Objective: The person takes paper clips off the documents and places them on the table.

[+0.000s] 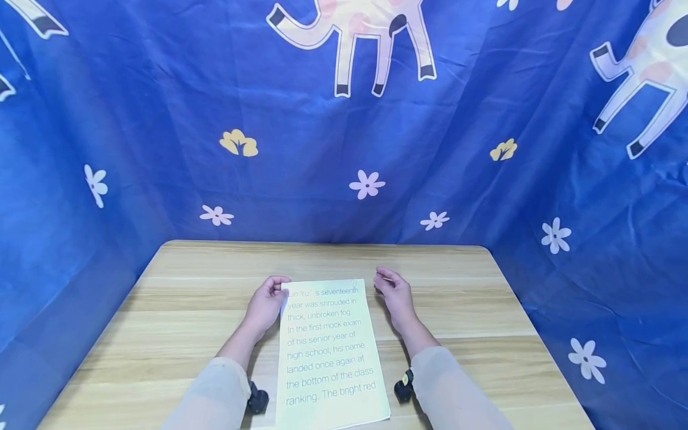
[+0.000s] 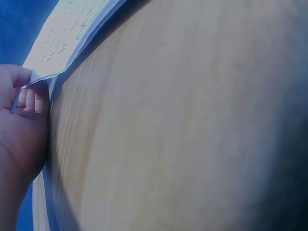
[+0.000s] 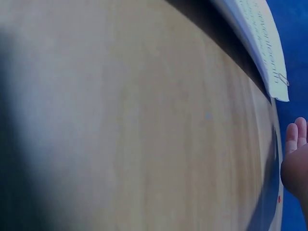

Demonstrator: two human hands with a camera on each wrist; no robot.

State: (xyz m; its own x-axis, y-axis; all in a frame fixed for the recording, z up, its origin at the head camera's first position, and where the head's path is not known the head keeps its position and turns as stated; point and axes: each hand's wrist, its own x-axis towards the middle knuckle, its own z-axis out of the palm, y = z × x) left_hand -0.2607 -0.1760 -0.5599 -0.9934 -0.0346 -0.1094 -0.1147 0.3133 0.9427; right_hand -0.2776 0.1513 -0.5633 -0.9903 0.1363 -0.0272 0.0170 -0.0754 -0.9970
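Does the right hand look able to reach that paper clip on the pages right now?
Probably yes. The right hand is holding nothing just beyond the edge of the pages, near the corner with the paper clip, and nothing visible blocks the gap.

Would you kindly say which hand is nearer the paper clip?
Right hand: just right of the paper clip, not touching it. The left hand grips the pages at their opposite top corner.

head view looks forward and down; nearer wrist views share paper (image 2: 67,36)
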